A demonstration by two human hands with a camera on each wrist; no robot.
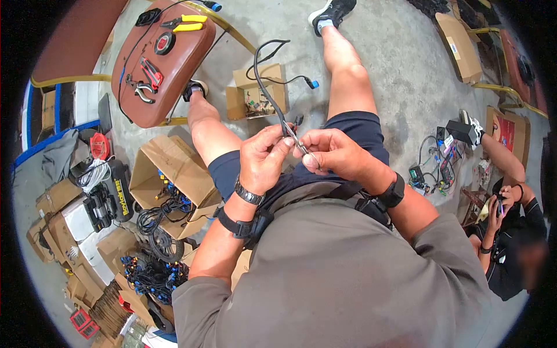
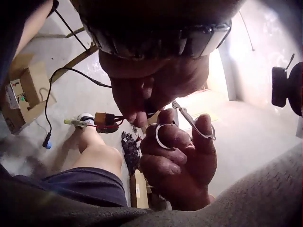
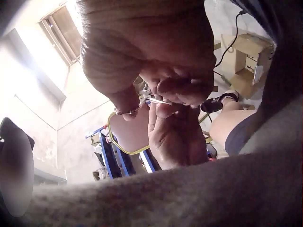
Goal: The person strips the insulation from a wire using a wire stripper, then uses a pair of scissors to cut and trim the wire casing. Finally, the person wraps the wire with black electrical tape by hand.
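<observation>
My left hand (image 1: pixel 264 158) pinches a black cable (image 1: pixel 268 93) over my lap. My right hand (image 1: pixel 339 155) has a thumb and finger through the ring handles of small metal scissors (image 1: pixel 298 143). Their blades point at the cable beside the left fingertips. In the left wrist view, the scissors (image 2: pixel 183 113) lie between both hands, close under the left fingers. A yellow plug (image 2: pixel 106 119) on short red and dark wires hangs beside the left hand. The cable's loose branch ends in a blue-tipped connector (image 1: pixel 314 84). The blade tips are partly hidden by fingers in the right wrist view.
A brown chair (image 1: pixel 168 64) at front left bears yellow-handled pliers (image 1: pixel 188 23), a tape roll (image 1: pixel 165 43) and red-handled cutters (image 1: pixel 152 73). A small carton (image 1: pixel 237 103) sits between my feet. A larger carton (image 1: pixel 165 153) holds cables. Another person (image 1: pixel 510 232) sits at right.
</observation>
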